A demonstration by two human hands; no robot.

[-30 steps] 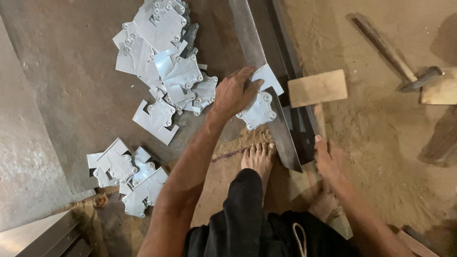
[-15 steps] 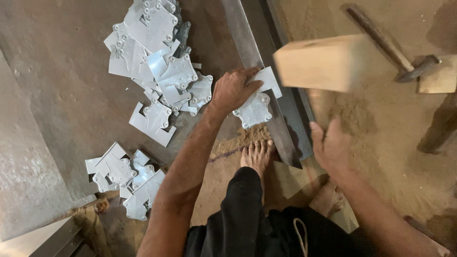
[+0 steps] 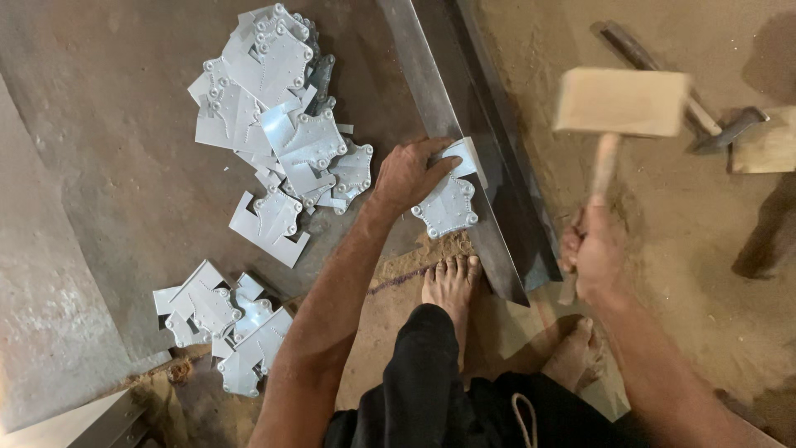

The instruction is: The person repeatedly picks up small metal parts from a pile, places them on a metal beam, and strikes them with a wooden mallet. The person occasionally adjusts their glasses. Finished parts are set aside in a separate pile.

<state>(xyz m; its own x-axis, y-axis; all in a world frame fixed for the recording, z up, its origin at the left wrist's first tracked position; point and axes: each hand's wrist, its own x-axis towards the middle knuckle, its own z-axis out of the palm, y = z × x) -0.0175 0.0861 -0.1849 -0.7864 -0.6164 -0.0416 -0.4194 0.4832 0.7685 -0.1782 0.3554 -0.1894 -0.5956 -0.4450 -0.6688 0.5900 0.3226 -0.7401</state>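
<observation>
Mallet [image 3: 620, 102] swung rightward, right hand [image 3: 593, 253] grip clenching its handle, left hand [image 3: 408, 174] flat on metal plate [image 3: 448, 207]

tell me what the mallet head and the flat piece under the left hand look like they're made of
The mallet head looks like pale, unfinished wood: a plain tan block, though blurred. The flat piece under the left hand looks like thin sheet metal, dull grey and matte, with raised round studs along its edges. It lies against a darker steel-like angle bar.
</observation>
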